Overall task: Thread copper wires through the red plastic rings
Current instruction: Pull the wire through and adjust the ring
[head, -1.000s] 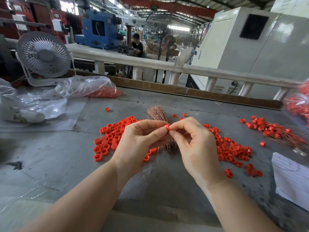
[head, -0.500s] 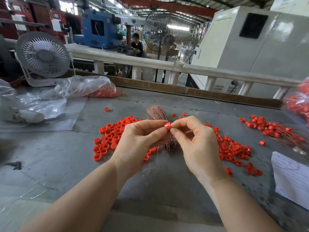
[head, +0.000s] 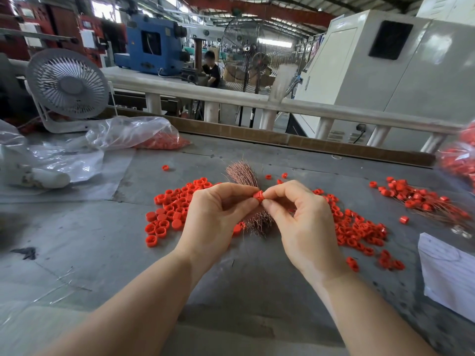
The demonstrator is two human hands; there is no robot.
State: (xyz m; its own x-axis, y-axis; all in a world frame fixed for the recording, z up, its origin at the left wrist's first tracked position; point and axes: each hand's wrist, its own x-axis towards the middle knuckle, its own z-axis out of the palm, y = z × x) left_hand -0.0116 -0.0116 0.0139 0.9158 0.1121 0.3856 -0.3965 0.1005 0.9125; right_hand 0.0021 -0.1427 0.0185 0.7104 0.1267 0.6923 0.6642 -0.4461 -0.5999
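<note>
A small red plastic ring (head: 258, 195) is pinched between the fingertips of my left hand (head: 214, 214) and my right hand (head: 302, 222), raised a little above the grey table (head: 77, 242). A bundle of thin copper wires (head: 243, 173) lies on the table behind and under my hands, fanned at both ends. Loose red rings lie in a pile on the left (head: 169, 209) and another on the right (head: 357, 232). Any wire at the ring is too thin to see.
Rings with wires through them (head: 421, 199) lie at the far right. A clear plastic bag of red rings (head: 144, 136) and a small white fan (head: 68, 86) stand at the back left. A white paper (head: 449, 273) lies at the right edge. Another bag of rings (head: 460, 155) is at far right.
Both hands have stayed together around the ring, lifting it very slightly; my right fingers have shifted a little on it.
</note>
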